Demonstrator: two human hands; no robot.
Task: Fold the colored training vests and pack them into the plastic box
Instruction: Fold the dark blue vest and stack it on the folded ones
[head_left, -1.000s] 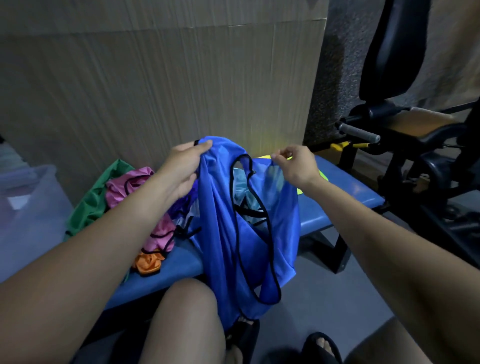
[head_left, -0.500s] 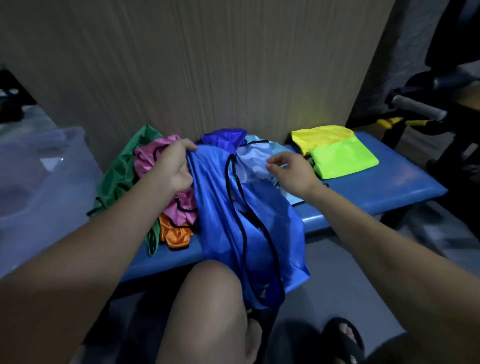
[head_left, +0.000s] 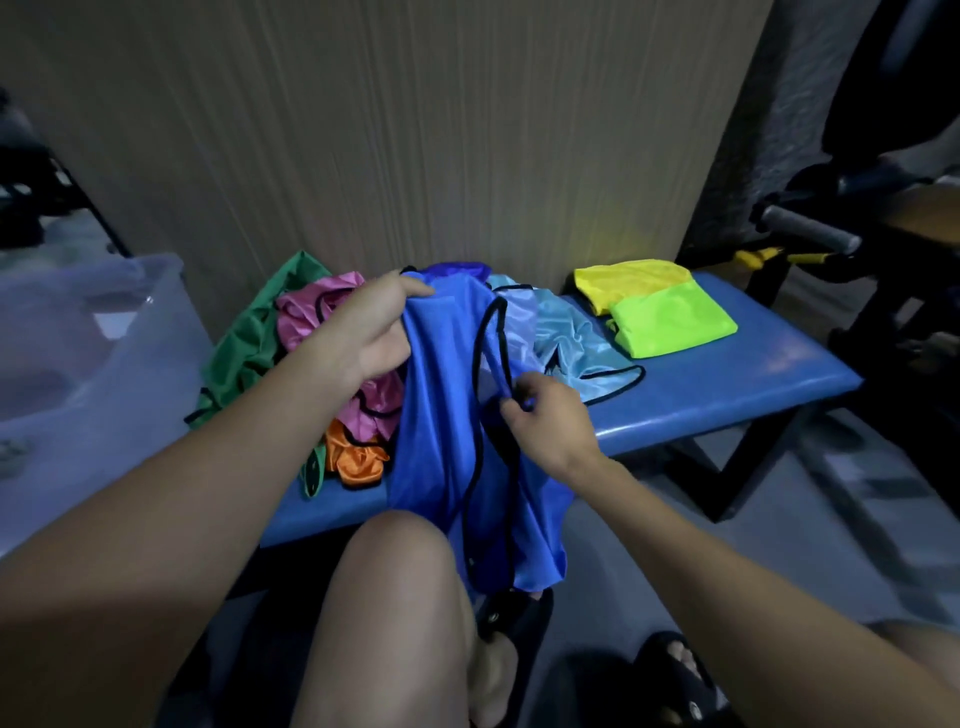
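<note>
Blue vest (head_left: 447, 426) draped off bench (head_left: 727, 395), left hand (head_left: 363, 332) gripping its top edge, right hand (head_left: 545, 421) pinching its black-trimmed strap, plastic box (head_left: 156, 291) at nine o'clock, folded yellow-green vests (head_left: 670, 317) at two o'clock.

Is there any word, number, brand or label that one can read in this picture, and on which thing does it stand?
None can be read.
blue vest, held by the left hand and the right hand: plain, no print visible.
folded yellow vest and lime vest: plain.
plastic box: a pale patch inside, too blurred to tell.
sandals: small round marks, too small to read.
</note>
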